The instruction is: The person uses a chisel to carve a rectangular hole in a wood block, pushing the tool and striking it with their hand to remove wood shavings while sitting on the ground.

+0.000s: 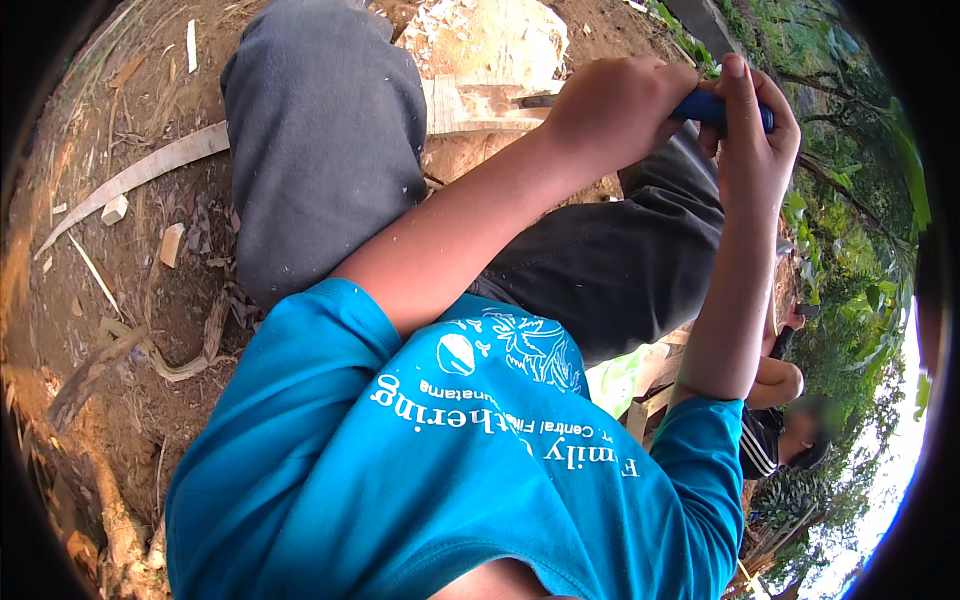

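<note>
While one teal shirt (480, 480) fills the lower middle, we count two dark grey trouser legs (320, 150) beyond it, bare ground (140, 340) left, green plants (850, 230) right. One other person (762, 440) shows at right, black top, white stripes. Past the legs we get one pale wood block (490, 40), one pale plank (472, 105) across it; left leg and left forearm cut into our view of the plank. One long curved strip (175, 154) lies left of that leg; same piece or not, we can't tell. Two hands, left hand (622, 105) and right hand (752, 140), meet on one blue handle (745, 112), upper right. Its long axis runs nearly left-right, butt end right; one dark tip (536, 101) sticks out leftward over the plank, roughly in line, though the left hand hides the join. Left fingers we see curled in tight, mostly hidden; right fingers wrapped around the butt, thumb on top. On the ground, we tag two stubby offcuts (115, 210) and at least two thin slivers (191, 46).
</note>
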The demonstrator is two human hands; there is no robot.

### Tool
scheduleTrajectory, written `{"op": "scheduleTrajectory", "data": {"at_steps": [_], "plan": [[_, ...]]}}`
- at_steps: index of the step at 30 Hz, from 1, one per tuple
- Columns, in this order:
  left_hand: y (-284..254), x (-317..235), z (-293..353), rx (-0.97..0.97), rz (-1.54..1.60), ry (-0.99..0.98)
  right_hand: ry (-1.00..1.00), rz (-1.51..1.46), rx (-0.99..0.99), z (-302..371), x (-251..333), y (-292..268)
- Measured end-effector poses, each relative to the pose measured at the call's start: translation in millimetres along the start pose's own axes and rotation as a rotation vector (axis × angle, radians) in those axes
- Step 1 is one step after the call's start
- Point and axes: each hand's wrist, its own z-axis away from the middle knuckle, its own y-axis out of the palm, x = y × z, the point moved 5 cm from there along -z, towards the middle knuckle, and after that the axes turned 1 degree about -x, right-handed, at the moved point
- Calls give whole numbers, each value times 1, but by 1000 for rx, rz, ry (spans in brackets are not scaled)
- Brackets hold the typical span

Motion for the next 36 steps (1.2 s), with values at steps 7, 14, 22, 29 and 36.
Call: {"op": "scheduleTrajectory", "data": {"at_steps": [7, 14, 22, 29, 36], "plan": [[1, -1, -3, -42, 33, 25, 0, -95, 2, -8, -8, -3], [27, 12, 4, 114, -153, -19, 131, -231, -82, 4, -56, -6], [40, 22, 14, 233, -229, 0, 282, -372, -117, 22, -95, -4], [49, 26, 13, 263, -230, 1, 283, -430, -101, 20, -103, -4], [38, 15, 4, 234, -213, 62, 212, -488, -165, 15, -89, -6]]}}
